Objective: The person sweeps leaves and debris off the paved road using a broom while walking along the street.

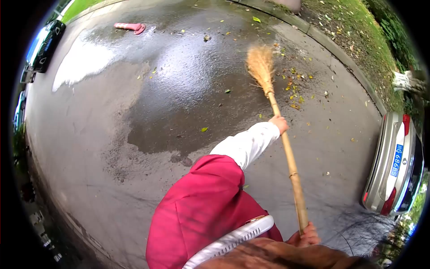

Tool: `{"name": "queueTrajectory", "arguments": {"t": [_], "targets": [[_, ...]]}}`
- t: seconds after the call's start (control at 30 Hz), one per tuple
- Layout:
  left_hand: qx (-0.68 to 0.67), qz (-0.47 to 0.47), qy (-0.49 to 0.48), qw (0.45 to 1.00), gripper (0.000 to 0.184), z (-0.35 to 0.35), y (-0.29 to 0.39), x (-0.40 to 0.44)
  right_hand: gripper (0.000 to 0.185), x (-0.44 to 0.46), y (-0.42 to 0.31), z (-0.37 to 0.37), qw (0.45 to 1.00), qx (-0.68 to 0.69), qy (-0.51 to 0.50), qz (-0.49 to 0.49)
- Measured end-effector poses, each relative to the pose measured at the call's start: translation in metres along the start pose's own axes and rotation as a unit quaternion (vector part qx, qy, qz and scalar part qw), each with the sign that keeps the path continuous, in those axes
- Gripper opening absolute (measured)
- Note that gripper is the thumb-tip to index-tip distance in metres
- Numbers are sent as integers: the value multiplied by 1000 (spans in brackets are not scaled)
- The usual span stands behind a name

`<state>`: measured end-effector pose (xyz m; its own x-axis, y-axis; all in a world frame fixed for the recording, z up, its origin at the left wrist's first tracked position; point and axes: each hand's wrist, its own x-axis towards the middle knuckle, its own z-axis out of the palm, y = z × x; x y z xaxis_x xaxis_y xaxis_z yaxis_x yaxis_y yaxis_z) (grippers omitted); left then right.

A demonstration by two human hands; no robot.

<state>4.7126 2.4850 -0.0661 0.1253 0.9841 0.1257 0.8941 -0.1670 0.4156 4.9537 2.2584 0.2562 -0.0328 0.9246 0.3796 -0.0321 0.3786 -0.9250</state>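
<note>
A long-handled straw broom slants up and away from me, its bristle head blurred and low over the damp pavement. My left hand is closed round the middle of the bamboo handle, the arm stretched forward in a white sleeve. Close to my body, my right hand grips the handle's near end; part of that hand is hidden at the bottom edge. Just right of the bristles lie scattered yellow and green leaves.
A wet patch covers much of the pavement. Along the far right runs a curb beside grass. A silver car stands at right, a dark car at far left. One pink object lies on the ground.
</note>
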Motion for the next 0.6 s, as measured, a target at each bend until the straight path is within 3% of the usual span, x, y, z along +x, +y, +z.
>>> {"name": "queueTrajectory", "arguments": {"t": [0.1, 0.2, 0.23, 0.27, 0.33, 0.43, 0.5, 0.6], "targets": [[44, 86, -26, 995, 5, -50, 45, 54, 24, 40, -10, -39, 997, 34, 34, -65], [64, 77, -1, 995, 11, -90, 60, 47, 26, 79, -18, -91, 987, 104, 60, -110], [56, 65, 27, 996, 17, -95, 53, 34, 27, 91, -14, -96, 985, 135, 71, -82], [54, 61, 34, 996, 8, -117, 42, 15, 27, 104, 3, -108, 975, 209, -5, -79], [68, -13, 56, 996, 12, -120, 1, -30, 28, 113, 61, -125, 972, 235, -8, -17], [54, -173, 111, 977, 19, -129, -86, -120, 31, 157, 109, 7, 938, 315, -77, 124], [89, -319, 116, 936, 19, -121, -153, -196, 23, 165, 153, 93, 882, 380, -206, 190], [89, -468, 116, 871, 23, -116, -242, -316, 20, 161, 198, 225, 801, 385, -402, 220]]}}
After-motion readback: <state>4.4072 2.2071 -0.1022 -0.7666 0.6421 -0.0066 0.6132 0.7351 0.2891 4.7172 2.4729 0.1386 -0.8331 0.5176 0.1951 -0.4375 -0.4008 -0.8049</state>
